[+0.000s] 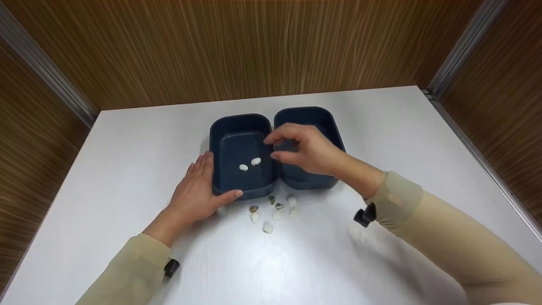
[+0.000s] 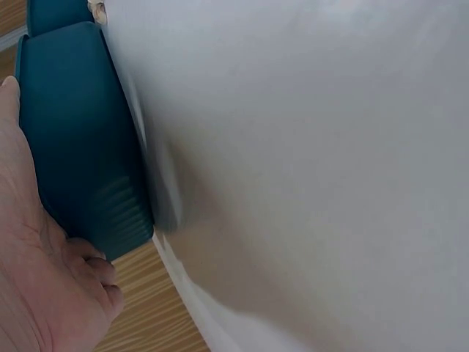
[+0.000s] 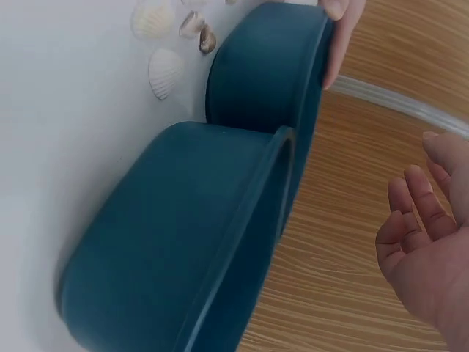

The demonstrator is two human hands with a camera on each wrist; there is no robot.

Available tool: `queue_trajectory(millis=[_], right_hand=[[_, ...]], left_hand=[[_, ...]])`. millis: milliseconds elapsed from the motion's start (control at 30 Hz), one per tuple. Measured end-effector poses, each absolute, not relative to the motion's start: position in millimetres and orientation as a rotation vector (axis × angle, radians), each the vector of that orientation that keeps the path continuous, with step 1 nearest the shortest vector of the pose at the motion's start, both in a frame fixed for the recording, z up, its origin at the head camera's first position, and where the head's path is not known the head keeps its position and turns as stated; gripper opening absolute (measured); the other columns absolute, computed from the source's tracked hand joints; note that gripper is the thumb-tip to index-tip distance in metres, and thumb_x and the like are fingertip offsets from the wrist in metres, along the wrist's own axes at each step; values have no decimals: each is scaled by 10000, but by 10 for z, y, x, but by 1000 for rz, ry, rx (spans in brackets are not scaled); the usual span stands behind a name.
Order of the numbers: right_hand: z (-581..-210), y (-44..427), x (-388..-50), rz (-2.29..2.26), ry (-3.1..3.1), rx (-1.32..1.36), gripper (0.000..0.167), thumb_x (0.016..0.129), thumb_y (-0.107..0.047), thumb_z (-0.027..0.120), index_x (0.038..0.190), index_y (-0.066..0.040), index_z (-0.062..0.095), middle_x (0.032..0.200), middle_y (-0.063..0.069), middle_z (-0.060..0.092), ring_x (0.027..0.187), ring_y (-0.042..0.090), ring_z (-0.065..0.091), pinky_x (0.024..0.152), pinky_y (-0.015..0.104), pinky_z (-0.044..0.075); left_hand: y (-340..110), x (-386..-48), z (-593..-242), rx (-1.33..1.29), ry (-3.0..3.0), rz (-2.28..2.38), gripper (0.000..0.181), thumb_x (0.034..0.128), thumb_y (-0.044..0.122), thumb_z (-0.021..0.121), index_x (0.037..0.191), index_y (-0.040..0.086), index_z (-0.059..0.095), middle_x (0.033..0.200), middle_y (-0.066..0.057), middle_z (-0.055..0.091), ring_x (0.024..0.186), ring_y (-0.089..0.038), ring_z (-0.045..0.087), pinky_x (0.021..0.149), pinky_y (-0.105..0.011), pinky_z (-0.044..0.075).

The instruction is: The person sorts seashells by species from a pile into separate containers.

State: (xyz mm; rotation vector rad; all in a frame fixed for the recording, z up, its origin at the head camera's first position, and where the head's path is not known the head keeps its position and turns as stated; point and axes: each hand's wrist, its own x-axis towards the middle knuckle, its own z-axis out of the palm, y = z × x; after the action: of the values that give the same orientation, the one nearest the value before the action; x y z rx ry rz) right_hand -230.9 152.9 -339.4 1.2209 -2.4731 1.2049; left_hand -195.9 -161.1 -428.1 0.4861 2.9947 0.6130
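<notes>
Two dark blue rectangular boxes stand side by side. Inside the left box (image 1: 241, 144) lie two small white shells, one of them a white shell (image 1: 256, 161) near the middle. My left hand (image 1: 194, 190) rests against that box's left wall, fingers straight along it and thumb at the front rim. Over the inner edges of both boxes hovers my right hand (image 1: 311, 148), thumb and fingers apart with nothing between them; it partly hides the right box (image 1: 313, 184). In the right wrist view its fingers are loosely bent, and a ribbed white scallop shell (image 3: 165, 73) shows beside the boxes.
In front of the boxes several loose shells lie on the white table (image 1: 139, 161), including a white shell (image 1: 268, 227) and a brown shell (image 1: 253, 209). Wood-grain panels (image 1: 254, 51) wall the table at the back and sides.
</notes>
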Motion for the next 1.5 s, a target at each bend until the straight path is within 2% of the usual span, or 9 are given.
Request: queue_trajectory(millis=[300, 500, 667, 900, 1100, 1200, 1500], right_hand=[[-3349, 1799, -2023, 1179, -2443, 1314, 297, 922, -67, 837, 1209, -80, 761, 1185, 9, 750, 1069, 195, 690, 900, 288, 549], [-3433, 1928, -1870, 1200, -2470, 1331, 298, 912, -43, 839, 1198, -78, 763, 1160, 29, 748, 1071, 210, 700, 943, 279, 561], [-3556, 2008, -1773, 1214, -2490, 1343, 302, 914, -42, 837, 1203, -84, 764, 1168, 39, 749, 1103, 210, 696, 958, 337, 571], [-3752, 2070, -1652, 1225, -2493, 1376, 290, 923, -42, 827, 1201, -99, 764, 1147, 8, 756, 1061, 205, 711, 918, 349, 586], [-3888, 2108, -1565, 1227, -2561, 1354, 321, 927, -45, 823, 1234, -104, 751, 1133, -10, 761, 1011, 205, 715, 794, 404, 590], [-3954, 2124, -1544, 1245, -2591, 1353, 334, 923, -18, 811, 1245, -81, 744, 1126, 21, 765, 986, 210, 726, 747, 408, 576], [-4167, 2155, -1496, 1250, -2765, 1332, 393, 912, -31, 820, 1293, -48, 724, 1153, 92, 750, 970, 242, 737, 734, 396, 581]], left_hand=[[-1610, -1957, -4274, 490, 3001, 628, 1314, 889, 853, 570, 1662, -80, 62, 1745, -253, 100, 1627, -362, 101, 1307, -522, 84], [-1612, -1958, -4263, 487, 3005, 613, 1314, 889, 860, 559, 1662, -82, 67, 1744, -256, 106, 1625, -372, 111, 1306, -527, 85], [-1617, -1965, -4269, 496, 3012, 602, 1314, 889, 856, 565, 1660, -88, 74, 1740, -265, 114, 1623, -376, 121, 1306, -528, 93], [-1623, -1968, -4245, 500, 3006, 604, 1303, 897, 832, 586, 1655, -96, 74, 1738, -270, 111, 1623, -380, 112, 1303, -538, 95], [-1629, -1975, -4255, 497, 3006, 603, 1316, 890, 849, 574, 1657, -92, 66, 1740, -265, 106, 1624, -374, 107, 1304, -535, 94], [-1630, -1972, -4263, 492, 3004, 613, 1321, 887, 854, 573, 1658, -90, 65, 1740, -265, 106, 1625, -373, 106, 1305, -532, 92], [-1623, -1952, -4270, 503, 3004, 612, 1330, 879, 874, 556, 1658, -90, 74, 1740, -263, 110, 1625, -371, 105, 1304, -536, 93]])
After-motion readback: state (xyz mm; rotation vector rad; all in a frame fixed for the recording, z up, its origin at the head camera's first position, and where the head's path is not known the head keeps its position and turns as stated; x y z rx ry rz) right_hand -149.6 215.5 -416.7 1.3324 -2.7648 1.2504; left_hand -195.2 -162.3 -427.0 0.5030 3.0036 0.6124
